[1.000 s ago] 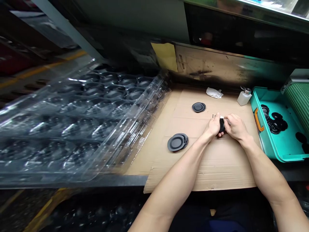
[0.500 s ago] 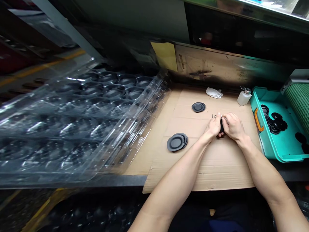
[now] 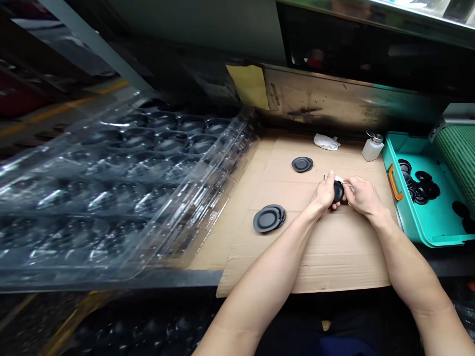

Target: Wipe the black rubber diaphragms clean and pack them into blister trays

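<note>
Above the cardboard, my left hand (image 3: 326, 192) is closed on a round black cap (image 3: 338, 191), its dished face turned partly towards me. Close against the cap's right side, my right hand (image 3: 361, 195) has its fingers pinched together. A small white scrap (image 3: 338, 179) shows between the two hands; which hand holds it I cannot tell. To the left lies an overlapping pile of dark grey oval caps (image 3: 267, 219). A smaller pile of similar caps (image 3: 301, 164) sits farther back on the cardboard.
Stacked clear plastic trays (image 3: 111, 198) with dark moulded pockets fill the left side. A teal bin (image 3: 438, 230) holding several black round parts stands at right, beside a green belt (image 3: 458, 153). A white pump bottle (image 3: 372, 149) and a crumpled white cloth (image 3: 326, 142) are at the back.
The black cap has turned so that its round face shows more. My right fingers have moved slightly right, away from my left hand, and the white scrap shows more. The view has shifted slightly.
</note>
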`<state>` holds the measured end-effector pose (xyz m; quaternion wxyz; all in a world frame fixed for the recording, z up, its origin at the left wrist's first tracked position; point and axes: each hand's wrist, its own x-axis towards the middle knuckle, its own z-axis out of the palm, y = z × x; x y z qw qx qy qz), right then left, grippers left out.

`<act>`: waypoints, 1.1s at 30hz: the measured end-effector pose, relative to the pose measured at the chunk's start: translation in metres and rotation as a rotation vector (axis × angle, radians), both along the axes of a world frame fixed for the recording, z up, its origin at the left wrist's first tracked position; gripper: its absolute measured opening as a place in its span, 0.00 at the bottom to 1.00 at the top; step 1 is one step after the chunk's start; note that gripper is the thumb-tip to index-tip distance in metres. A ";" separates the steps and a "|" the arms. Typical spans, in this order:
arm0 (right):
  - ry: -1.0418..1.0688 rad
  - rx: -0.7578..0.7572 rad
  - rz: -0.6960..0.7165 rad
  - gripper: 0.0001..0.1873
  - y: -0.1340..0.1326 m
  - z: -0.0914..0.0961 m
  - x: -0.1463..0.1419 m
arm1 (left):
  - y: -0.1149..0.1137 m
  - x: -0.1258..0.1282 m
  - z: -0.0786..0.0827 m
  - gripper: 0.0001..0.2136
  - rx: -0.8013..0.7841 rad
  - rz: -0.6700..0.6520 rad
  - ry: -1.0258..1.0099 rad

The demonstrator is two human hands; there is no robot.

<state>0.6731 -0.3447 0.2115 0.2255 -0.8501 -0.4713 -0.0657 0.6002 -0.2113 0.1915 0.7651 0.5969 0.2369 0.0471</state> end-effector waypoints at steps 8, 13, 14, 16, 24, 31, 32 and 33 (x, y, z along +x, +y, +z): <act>-0.125 -0.053 -0.034 0.10 0.007 -0.006 -0.005 | -0.002 0.001 -0.003 0.35 0.117 -0.005 0.078; -0.178 -0.079 -0.055 0.10 0.012 -0.010 -0.004 | -0.002 0.001 -0.005 0.36 0.183 -0.016 0.079; -0.177 -0.089 -0.063 0.09 0.012 -0.009 -0.005 | -0.002 0.001 -0.005 0.36 0.183 -0.009 0.079; -0.172 -0.111 -0.084 0.09 0.012 -0.008 -0.006 | -0.003 0.000 -0.003 0.36 0.182 0.007 0.086; -0.210 -0.111 -0.105 0.09 0.012 -0.007 -0.009 | -0.007 -0.003 0.000 0.36 0.238 -0.006 0.089; -0.233 -0.117 -0.125 0.10 0.014 -0.009 -0.010 | -0.007 -0.002 0.000 0.35 0.221 0.009 0.064; -0.232 -0.118 -0.126 0.10 0.014 -0.009 -0.010 | -0.007 -0.002 -0.001 0.35 0.222 0.010 0.065; -0.229 -0.117 -0.126 0.10 0.014 -0.010 -0.010 | -0.007 -0.002 -0.001 0.35 0.226 0.010 0.072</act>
